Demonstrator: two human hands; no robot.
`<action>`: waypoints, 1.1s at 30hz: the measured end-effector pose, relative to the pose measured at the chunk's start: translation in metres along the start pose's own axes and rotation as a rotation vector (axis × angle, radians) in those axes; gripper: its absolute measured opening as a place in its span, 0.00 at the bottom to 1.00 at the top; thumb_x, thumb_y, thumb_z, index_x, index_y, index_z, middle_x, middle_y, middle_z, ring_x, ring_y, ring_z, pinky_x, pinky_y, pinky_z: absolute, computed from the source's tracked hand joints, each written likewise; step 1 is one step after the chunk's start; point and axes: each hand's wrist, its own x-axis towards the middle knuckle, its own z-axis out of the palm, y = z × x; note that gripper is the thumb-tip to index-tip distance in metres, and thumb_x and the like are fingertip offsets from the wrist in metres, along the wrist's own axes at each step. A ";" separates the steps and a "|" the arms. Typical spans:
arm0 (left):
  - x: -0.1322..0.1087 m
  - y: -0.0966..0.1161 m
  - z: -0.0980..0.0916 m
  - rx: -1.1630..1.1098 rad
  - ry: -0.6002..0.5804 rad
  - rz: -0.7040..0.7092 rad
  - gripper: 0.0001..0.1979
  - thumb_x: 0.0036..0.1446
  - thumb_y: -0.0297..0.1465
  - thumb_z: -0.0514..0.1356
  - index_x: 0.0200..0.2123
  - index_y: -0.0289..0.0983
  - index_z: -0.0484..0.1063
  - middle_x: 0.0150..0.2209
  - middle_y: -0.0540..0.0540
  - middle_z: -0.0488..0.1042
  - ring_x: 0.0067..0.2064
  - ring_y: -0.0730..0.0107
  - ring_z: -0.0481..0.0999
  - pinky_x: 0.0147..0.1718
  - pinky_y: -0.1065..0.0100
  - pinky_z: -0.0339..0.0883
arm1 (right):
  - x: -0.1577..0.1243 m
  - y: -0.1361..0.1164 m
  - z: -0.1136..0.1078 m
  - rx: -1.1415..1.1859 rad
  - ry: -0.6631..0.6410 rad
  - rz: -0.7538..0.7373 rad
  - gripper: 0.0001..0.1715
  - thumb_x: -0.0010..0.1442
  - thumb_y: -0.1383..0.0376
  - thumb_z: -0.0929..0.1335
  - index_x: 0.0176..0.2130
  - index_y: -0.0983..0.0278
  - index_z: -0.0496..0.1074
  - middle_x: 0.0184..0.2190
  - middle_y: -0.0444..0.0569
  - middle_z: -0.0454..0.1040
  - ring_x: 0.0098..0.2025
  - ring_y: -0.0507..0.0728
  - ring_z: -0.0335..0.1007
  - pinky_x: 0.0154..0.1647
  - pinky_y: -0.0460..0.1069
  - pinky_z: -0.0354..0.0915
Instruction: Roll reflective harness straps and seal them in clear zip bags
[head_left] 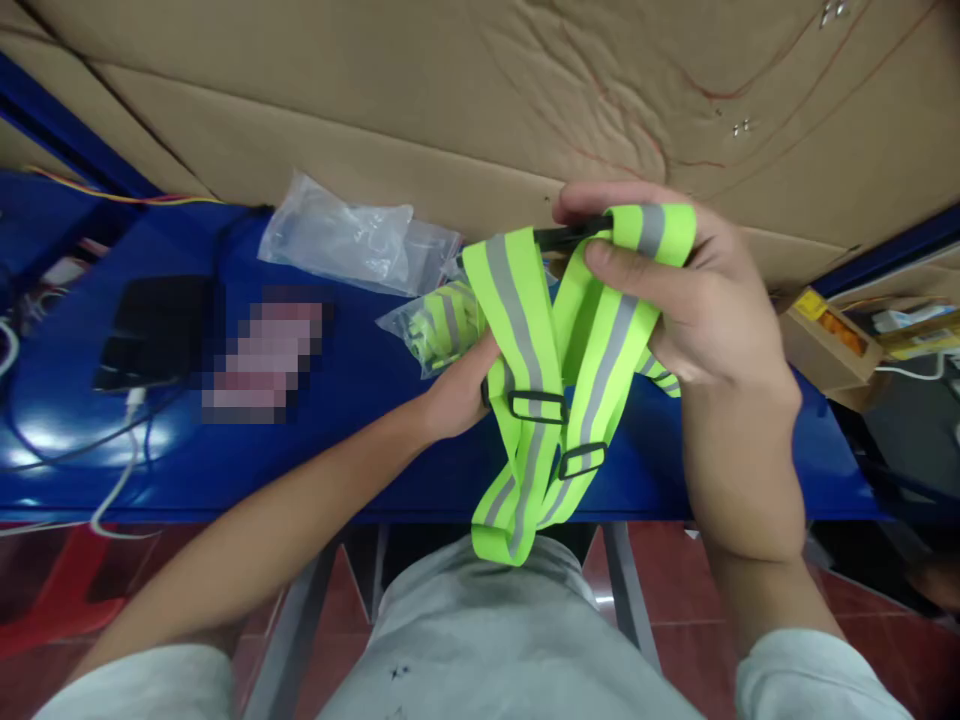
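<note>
A neon yellow-green strap harness (517,330) with grey reflective stripes and black slide buckles hangs in loops above the blue table's front half. My right hand (667,270) pinches its top right part beside a black buckle, thumb over the strap. Behind the left-hand straps is my left hand (469,390); its fingers are hidden by the webbing. Just beyond that hand, a clear bag (442,325) with similar folded neon straps lies on the table. Part of another striped neon strap shows below my right wrist.
Clear plastic bags (345,235) lie at the table's back edge. A black device (154,330) with a white cable and a pixelated item (262,360) are on the left. A small cardboard box (829,340) stands right, before a cardboard-covered wall (375,110).
</note>
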 end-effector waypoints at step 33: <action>-0.011 -0.005 0.005 -0.425 -0.409 -0.310 0.23 0.58 0.43 0.72 0.53 0.37 0.82 0.59 0.37 0.80 0.66 0.43 0.75 0.67 0.49 0.67 | 0.016 0.045 -0.001 -0.522 0.011 -0.158 0.17 0.62 0.49 0.76 0.33 0.59 0.83 0.27 0.42 0.79 0.29 0.54 0.74 0.29 0.49 0.68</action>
